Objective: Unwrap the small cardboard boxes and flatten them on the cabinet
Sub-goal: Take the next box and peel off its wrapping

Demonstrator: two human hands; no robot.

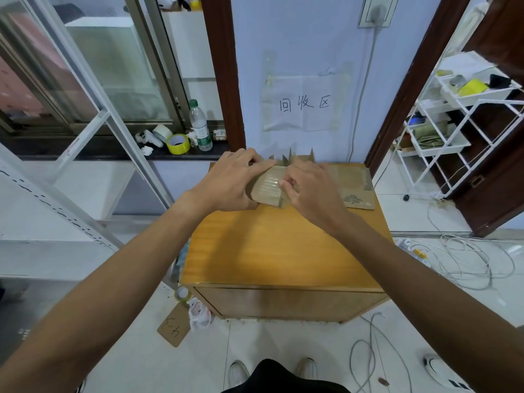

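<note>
A small brown cardboard box (268, 188), wrapped in shiny clear tape, sits at the far edge of the wooden cabinet (272, 251). My left hand (231, 184) grips its left end, thumb under the near corner and fingers over the top. My right hand (312, 188) has its fingers curled onto the box's right end, pinching at the tape there. Behind the box, opened cardboard flaps (295, 158) stick up. A flattened piece of cardboard (355, 191) lies on the cabinet's far right corner, partly hidden by my right hand.
A wall with a taped paper sign (304, 104) rises right behind the cabinet. On the left sill stand a water bottle (200, 127) and a yellow tape roll (177, 143). A white wire rack (459, 131) stands right. Cables (465, 262) and a cardboard scrap (173, 327) lie on the floor.
</note>
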